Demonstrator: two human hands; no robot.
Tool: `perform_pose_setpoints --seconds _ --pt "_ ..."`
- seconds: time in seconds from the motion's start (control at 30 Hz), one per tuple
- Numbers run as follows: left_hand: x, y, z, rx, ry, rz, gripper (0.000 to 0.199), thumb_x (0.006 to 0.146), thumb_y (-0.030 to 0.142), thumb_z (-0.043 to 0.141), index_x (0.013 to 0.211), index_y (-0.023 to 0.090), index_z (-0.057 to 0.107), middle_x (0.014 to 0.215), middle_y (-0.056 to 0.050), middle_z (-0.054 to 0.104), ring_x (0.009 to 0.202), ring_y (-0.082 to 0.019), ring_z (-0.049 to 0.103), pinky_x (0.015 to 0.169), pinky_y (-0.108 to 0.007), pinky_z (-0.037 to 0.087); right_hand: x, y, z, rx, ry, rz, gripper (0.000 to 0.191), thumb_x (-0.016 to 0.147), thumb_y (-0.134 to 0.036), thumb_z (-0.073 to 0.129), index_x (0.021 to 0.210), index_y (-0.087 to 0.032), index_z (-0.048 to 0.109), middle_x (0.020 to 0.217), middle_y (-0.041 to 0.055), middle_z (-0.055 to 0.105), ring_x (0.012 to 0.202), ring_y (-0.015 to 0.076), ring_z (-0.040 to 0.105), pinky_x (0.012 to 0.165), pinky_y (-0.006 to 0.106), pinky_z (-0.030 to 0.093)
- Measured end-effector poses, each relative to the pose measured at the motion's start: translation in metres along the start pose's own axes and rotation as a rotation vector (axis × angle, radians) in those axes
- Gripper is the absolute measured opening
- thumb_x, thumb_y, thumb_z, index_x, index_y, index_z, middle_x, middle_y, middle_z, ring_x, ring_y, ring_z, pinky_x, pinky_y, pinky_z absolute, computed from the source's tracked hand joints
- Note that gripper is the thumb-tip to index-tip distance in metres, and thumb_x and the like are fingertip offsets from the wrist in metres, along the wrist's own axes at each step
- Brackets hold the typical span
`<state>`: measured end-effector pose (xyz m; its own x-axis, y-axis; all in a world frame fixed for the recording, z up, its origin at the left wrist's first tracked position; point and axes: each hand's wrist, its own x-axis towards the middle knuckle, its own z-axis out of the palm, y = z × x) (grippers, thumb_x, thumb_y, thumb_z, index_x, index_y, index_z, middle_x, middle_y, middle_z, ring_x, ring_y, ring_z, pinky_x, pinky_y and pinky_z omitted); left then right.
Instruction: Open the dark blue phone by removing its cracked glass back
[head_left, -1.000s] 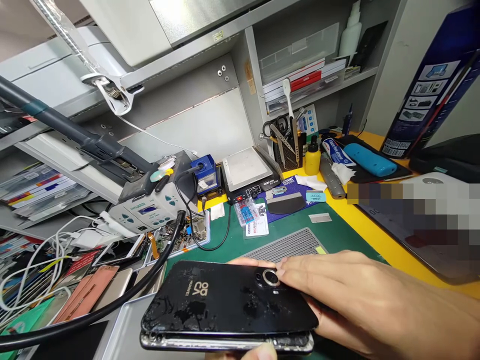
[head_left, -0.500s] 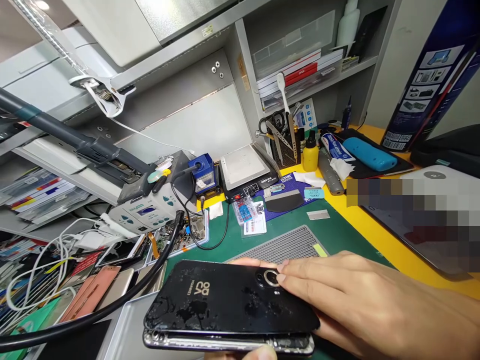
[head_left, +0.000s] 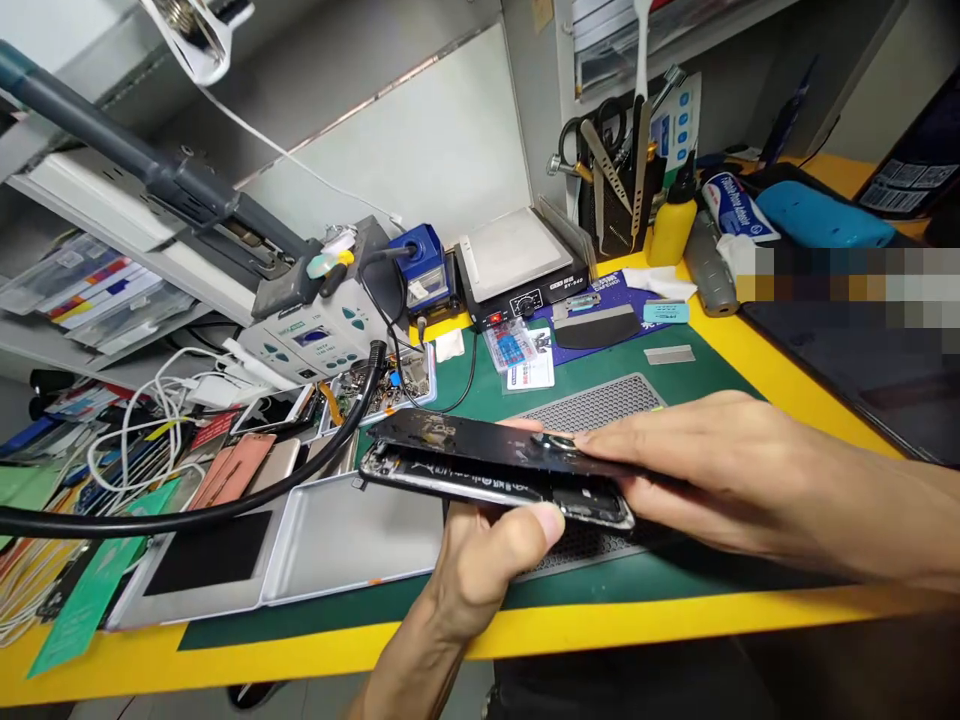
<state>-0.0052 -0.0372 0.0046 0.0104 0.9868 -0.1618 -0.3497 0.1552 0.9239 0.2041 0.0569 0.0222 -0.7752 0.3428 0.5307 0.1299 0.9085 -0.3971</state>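
One black smartphone [head_left: 465, 477], back cover [head_left: 472, 437] gaping along near side, held in air over green mat [head_left: 570, 593]. Left hand [head_left: 484, 570] pinches phone's near edge; right hand [head_left: 697, 465] pinches cover's right end by camera ring [head_left: 553, 441]. Far right: yellow bottle [head_left: 671, 232].

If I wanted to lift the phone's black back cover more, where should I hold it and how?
Probably pinch the middle of the back cover's long near edge, coming from the near side. The cover is thin and tilted, with a gap above the phone body there. The right hand is at the camera end; the left hand holds the body.
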Motion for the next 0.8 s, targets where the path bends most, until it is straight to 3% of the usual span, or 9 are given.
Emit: perform_pose_setpoints --seconds 0.1,0.3,0.53,0.8 --pt "-0.0005 0.0006 -0.0019 -0.004 0.016 0.0 0.052 0.072 0.028 0.072 0.122 0.025 0.057 0.122 -0.004 0.069 0.124 -0.034 0.059 0.112 -0.054 0.039 0.0012 0.0016 0.0021 0.017 0.001 -0.046 0.035 0.096 -0.012 0.052 0.13 -0.014 0.062 0.102 0.0079 0.079 0.083 0.021 0.077 0.07 0.028 0.06" --pt "0.0008 -0.0002 -0.0016 -0.017 0.063 -0.015 0.049 0.071 0.031 0.075 0.117 0.026 0.061 0.113 -0.002 0.067 0.117 -0.032 0.059 0.109 -0.051 0.04 0.0034 0.0015 0.0029 0.044 -0.026 0.008 0.033 0.095 -0.015 0.053 0.126 -0.015 0.066 0.1 0.0086 0.079 0.079 0.0227 0.077 0.066 0.031 0.059" --pt "0.0018 -0.0006 0.0004 -0.055 0.075 -0.021 0.047 0.069 0.03 0.077 0.114 0.024 0.063 0.109 -0.002 0.069 0.114 -0.031 0.06 0.108 -0.051 0.041 0.0024 0.0006 0.0004 0.054 -0.083 0.086 0.024 0.097 -0.017 0.051 0.107 -0.016 0.072 0.098 0.0082 0.079 0.079 0.0218 0.076 0.068 0.03 0.056" --pt "0.0023 -0.0023 -0.0052 -0.015 0.055 -0.028 0.048 0.071 0.033 0.077 0.116 0.026 0.061 0.113 -0.001 0.069 0.118 -0.03 0.059 0.11 -0.05 0.04 0.0044 -0.001 -0.0001 0.048 -0.094 0.099 0.027 0.096 -0.015 0.05 0.112 -0.017 0.072 0.1 0.0069 0.079 0.083 0.02 0.075 0.071 0.027 0.056"
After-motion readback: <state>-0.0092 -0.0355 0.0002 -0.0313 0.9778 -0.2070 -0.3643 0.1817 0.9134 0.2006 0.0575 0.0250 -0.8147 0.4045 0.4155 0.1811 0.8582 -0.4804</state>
